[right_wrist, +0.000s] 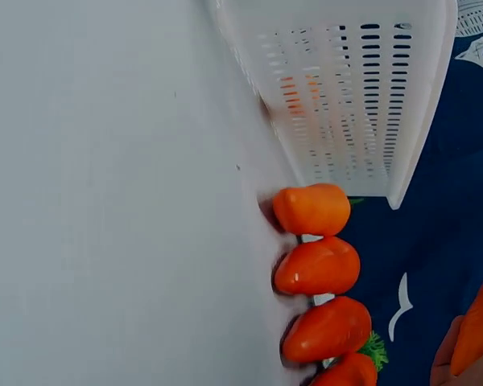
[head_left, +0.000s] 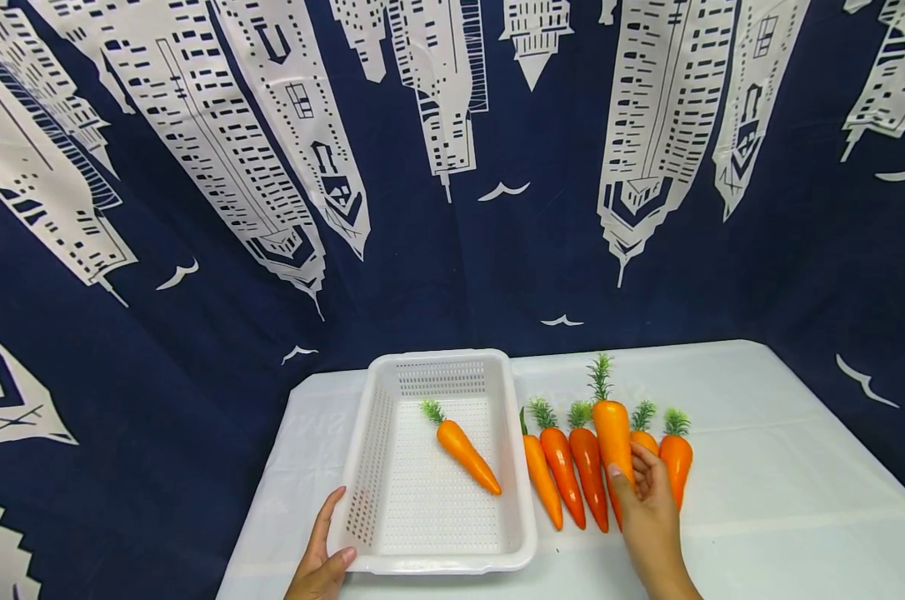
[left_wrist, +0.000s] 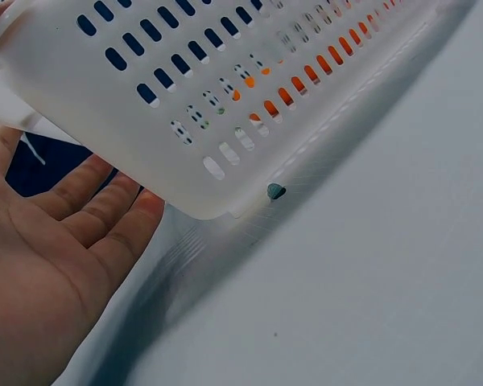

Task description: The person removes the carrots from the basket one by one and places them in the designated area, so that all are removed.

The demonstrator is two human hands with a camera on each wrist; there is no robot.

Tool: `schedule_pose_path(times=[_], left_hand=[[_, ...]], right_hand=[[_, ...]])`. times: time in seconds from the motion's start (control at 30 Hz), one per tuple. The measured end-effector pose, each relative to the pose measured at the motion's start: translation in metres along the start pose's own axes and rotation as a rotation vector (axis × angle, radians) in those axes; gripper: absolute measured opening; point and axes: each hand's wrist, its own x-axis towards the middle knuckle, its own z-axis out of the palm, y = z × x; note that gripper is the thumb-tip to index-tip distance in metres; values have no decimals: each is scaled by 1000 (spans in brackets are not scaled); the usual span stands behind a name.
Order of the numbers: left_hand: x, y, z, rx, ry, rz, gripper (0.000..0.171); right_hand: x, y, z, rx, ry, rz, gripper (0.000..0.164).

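Observation:
My right hand (head_left: 651, 521) pinches an orange carrot (head_left: 612, 425) between thumb and fingers, its leafy green top pointing away. The held carrot (right_wrist: 476, 330) also shows at the right edge of the right wrist view, above the row on the table. My left hand (head_left: 321, 550) holds the near left corner of a white plastic basket (head_left: 523, 500), thumb on the rim and fingers along the outside. In the left wrist view, the left hand's fingers (left_wrist: 105, 209) spread beside the basket wall. One carrot (head_left: 467, 456) lies slanted inside the basket.
Several orange and red-orange carrots lie side by side right of the basket, among them a darker carrot (head_left: 589, 479) and the rightmost carrot (head_left: 676, 462). All rest on a white-covered table (head_left: 782, 467). A navy cloth (head_left: 460, 275) with white buildings hangs behind.

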Motion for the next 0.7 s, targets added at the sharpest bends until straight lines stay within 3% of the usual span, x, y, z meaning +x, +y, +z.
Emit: schedule_pose_path(times=[0.53,0.7], left_hand=[[-1,0,-1,-7,-8,-2,89],[-1,0,0,4,1,0,88]], right_hand=[[6,6,-18,15,52,78,56],[9,11,-26,-32,84,106,56]])
